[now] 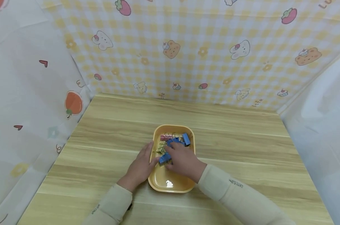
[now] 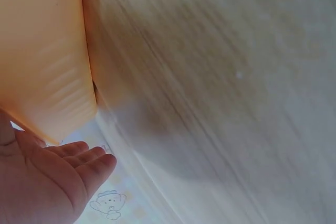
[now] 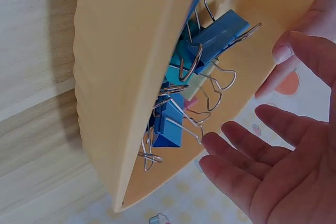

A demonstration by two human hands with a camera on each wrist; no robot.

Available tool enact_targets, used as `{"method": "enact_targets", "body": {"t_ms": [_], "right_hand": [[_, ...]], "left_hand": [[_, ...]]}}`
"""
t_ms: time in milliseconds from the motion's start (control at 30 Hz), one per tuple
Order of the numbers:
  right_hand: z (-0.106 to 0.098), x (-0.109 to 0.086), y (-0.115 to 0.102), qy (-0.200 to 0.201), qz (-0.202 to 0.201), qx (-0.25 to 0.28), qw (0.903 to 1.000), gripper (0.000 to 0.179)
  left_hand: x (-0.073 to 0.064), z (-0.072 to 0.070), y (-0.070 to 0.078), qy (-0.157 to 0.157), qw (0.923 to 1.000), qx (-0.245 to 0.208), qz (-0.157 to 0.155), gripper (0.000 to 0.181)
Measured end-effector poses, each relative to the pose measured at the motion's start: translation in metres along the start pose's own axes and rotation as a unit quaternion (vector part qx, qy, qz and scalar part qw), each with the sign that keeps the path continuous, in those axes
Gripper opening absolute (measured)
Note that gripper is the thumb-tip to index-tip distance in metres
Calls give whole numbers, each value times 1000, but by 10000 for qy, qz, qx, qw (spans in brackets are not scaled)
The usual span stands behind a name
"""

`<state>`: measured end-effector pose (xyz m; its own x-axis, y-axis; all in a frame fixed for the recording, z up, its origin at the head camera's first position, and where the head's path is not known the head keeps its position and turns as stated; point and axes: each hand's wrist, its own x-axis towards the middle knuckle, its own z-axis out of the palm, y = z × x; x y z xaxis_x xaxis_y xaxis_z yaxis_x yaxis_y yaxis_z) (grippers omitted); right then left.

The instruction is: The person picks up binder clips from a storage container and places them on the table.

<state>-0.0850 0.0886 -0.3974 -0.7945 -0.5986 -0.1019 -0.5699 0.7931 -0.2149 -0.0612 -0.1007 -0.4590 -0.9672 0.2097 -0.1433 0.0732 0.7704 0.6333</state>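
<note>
A yellow-orange plastic tray [image 1: 162,176] stands on the table with several binder clips in its far half. Blue binder clips [image 3: 218,40] lie beside a teal one [image 3: 181,67], a pink one [image 1: 166,137] and a pale yellow one [image 1: 161,148], wire handles pointing various ways. My left hand [image 1: 139,167] holds the tray's left rim, thumb at the edge and fingers along the outer wall. Over the clips reaches my right hand [image 1: 186,160]; in the right wrist view its fingers are spread, thumb apart, and nothing sits between them.
A wood-grain table [image 1: 237,147] surrounds the tray. Behind it hangs a yellow-checked cloth [image 1: 187,62] with cartoon prints. Pale cloth [image 1: 26,81] closes off the left side, and more hangs at the right.
</note>
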Motion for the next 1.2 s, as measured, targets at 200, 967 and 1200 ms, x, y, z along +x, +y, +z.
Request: {"method": "enact_targets", "body": {"t_ms": [200,967,1200], "right_hand": [[4,8,-1,-315,3,-259,9992,55],[18,26,-9,-935,24,-669,9934,42],[22,30,-12,-1062,42,-859,9906,39]], "left_hand": [[0,-2,1,-24,9997,242,-43,75],[2,-2,3,-117,9983,563,-79,79],[2,0,1,-88,9981,602,-79,79]]}}
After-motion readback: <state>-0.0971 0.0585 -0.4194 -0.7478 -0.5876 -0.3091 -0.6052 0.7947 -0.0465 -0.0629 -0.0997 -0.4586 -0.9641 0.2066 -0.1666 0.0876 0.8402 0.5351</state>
